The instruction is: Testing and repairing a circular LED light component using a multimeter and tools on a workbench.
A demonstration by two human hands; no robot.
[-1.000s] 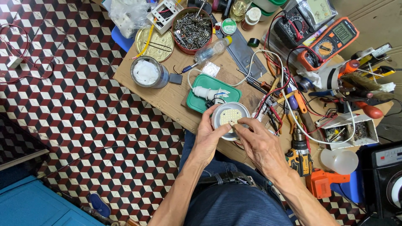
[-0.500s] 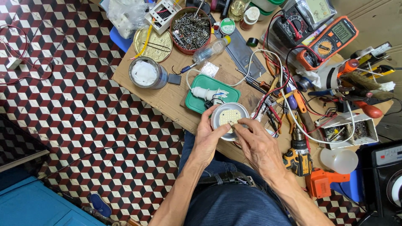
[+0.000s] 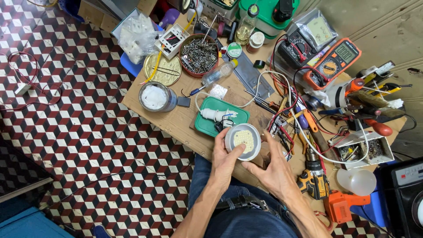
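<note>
Resting at the near edge of the cluttered workbench, a round LED lamp module sits gripped in the left hand, thumb across its rim. The right hand hangs open just beside it, fingers spread. A green tray lies just behind; an orange multimeter sits toward the far edge.

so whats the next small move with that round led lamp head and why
Probably bring the right hand back onto the round LED lamp head. Only the left hand holds it, LED disc facing up, while the right hand sits open just beside it.
</note>
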